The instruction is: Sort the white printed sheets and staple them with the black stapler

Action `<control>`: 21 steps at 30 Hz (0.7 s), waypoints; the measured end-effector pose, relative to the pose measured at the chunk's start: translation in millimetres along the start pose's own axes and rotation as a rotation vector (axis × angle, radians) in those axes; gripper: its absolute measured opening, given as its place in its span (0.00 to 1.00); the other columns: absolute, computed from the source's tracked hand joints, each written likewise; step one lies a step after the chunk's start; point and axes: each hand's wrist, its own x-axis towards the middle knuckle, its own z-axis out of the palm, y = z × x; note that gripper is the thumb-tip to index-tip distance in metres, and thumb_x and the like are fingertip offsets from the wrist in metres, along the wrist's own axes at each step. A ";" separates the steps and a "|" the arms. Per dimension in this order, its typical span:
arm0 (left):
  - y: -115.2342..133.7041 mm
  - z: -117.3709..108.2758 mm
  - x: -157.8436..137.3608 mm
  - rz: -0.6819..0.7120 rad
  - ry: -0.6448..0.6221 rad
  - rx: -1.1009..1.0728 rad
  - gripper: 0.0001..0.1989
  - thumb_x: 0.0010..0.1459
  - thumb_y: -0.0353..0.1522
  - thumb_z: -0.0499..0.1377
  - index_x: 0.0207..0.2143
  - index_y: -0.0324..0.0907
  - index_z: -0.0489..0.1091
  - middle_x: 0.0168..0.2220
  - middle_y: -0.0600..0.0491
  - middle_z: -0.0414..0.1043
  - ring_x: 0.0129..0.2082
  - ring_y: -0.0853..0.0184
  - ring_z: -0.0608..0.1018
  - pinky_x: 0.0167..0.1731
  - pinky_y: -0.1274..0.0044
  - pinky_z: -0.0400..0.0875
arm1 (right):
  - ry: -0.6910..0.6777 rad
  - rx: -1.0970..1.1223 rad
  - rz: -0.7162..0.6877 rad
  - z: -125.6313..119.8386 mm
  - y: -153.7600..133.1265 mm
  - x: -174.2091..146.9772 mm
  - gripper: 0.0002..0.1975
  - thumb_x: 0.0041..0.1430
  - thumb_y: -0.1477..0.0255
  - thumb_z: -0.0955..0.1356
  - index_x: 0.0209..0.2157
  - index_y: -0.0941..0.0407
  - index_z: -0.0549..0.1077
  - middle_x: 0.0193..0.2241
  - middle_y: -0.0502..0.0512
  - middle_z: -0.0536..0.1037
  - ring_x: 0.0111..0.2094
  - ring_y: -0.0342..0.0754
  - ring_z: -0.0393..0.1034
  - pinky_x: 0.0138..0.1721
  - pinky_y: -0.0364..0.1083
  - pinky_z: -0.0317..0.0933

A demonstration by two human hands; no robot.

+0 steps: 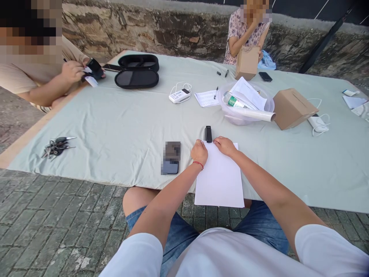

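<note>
White sheets of paper [219,181] lie in front of me, their near edge reaching past the edge of the table. At the far left corner of the paper, my left hand [199,152] is closed, thumb and fingers gripping the edge. My right hand [225,146] pinches the far edge a little to the right. Between the two hands stands a small black stapler [208,134], its near end touching or overlapping the paper's far edge; I cannot tell whether paper is inside it. A smartphone [170,167] lies left of my left hand.
The cloth-covered table [115,127] holds keys [57,147], an open black case [137,78], a white device [180,95], a plastic basin [271,104] of papers and a bottle, and cardboard boxes [295,107]. Two other people sit at the left [31,73] and far side [235,34].
</note>
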 end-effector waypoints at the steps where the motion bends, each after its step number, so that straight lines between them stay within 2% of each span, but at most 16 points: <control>1: -0.2 0.6 0.2 0.003 0.003 0.000 0.14 0.68 0.35 0.41 0.46 0.44 0.64 0.40 0.45 0.76 0.40 0.57 0.78 0.36 0.71 0.65 | -0.001 -0.001 0.002 -0.3 -1.1 0.1 0.15 0.68 0.67 0.58 0.40 0.53 0.75 0.37 0.53 0.75 0.35 0.47 0.67 0.35 0.45 0.56; 8: -1.7 -8.1 2.1 0.017 -0.036 -0.014 0.18 0.69 0.34 0.39 0.50 0.43 0.65 0.41 0.45 0.77 0.42 0.57 0.78 0.39 0.71 0.66 | 0.036 0.033 0.075 9.9 -2.7 -1.9 0.14 0.68 0.66 0.57 0.40 0.51 0.73 0.35 0.50 0.78 0.34 0.47 0.68 0.34 0.44 0.55; 13: 0.1 -15.8 2.4 0.009 -0.062 0.007 0.19 0.69 0.35 0.39 0.50 0.43 0.66 0.40 0.45 0.77 0.43 0.58 0.78 0.39 0.71 0.66 | 0.065 0.005 0.114 15.9 -3.8 -2.1 0.14 0.68 0.67 0.57 0.40 0.52 0.72 0.36 0.51 0.78 0.34 0.48 0.69 0.33 0.44 0.55; 21: -0.5 -7.7 4.0 0.019 -0.064 0.077 0.20 0.68 0.33 0.39 0.53 0.42 0.64 0.40 0.42 0.77 0.41 0.56 0.79 0.38 0.70 0.67 | 0.013 -0.067 0.088 9.0 -13.5 -2.6 0.16 0.69 0.65 0.55 0.38 0.53 0.71 0.34 0.54 0.78 0.33 0.49 0.69 0.32 0.45 0.54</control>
